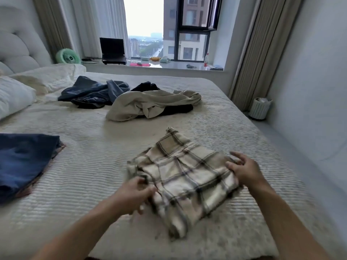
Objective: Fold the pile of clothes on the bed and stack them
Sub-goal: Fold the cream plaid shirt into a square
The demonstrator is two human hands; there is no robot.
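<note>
Two bare forearms are seen nearest the camera, reaching forward over a ribbed cream bedspread [78,169]. Between the two hands a plaid garment [185,177], cream with dark check lines, is laid flat and already folded into a compact, roughly rectangular bundle. Its near-left edge is pinched by the left hand [134,194], whose fingers are curled into the cloth. Its right edge is touched by the right hand [244,168], with fingers spread and only loosely bent; whether that edge is actually gripped cannot be told, as the hand is blurred.

The bundle's long axis is judged to run diagonally, from near the left hand's side away toward the far left, where a narrow corner points toward the window [165,27].

Well to the left of the left hand, a folded dark blue garment [24,160] is laid on the bedspread, apparently the start of a stack. Far beyond both hands, unfolded clothes are left in a loose pile: a crumpled beige garment [150,106] over something black, and a heap of blue denim [93,91] further left.

The task is judged to be partly done: one piece is folded, the plaid piece is nearly finished and not yet stacked, and several pieces are left.
</note>
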